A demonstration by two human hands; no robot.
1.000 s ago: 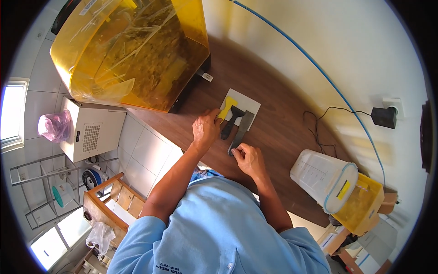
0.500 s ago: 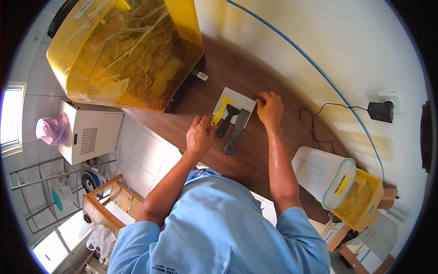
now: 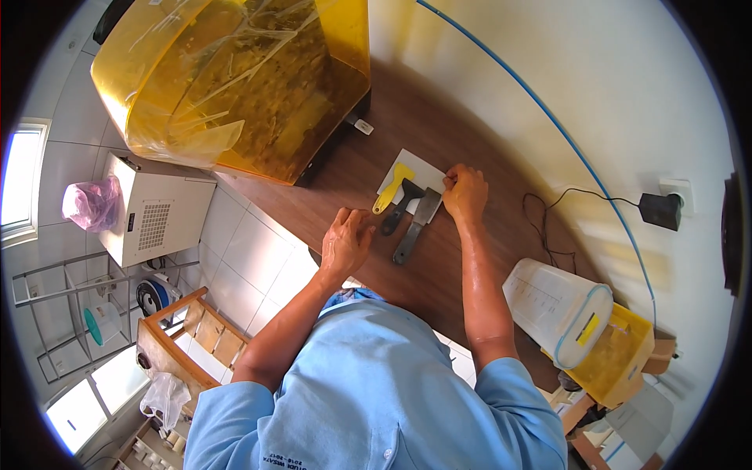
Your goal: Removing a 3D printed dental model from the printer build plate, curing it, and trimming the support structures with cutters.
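Table (image 3: 435,274), one, with two hands over it: left hand (image 3: 345,241) empty, fingers slightly apart; right hand (image 3: 467,194), fingers bent, at the corner of one white sheet (image 3: 427,173) lying there, grip impossible to tell. Three in a row, blades over the sheet: yellow scraper (image 3: 394,189), black scraper (image 3: 401,207), grey scraper (image 3: 416,225).

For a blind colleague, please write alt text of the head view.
A yellow scraper, black scraper and grey-bladed scraper lie partly on a white sheet. The right hand is at the sheet's right corner; the left hand looks empty.
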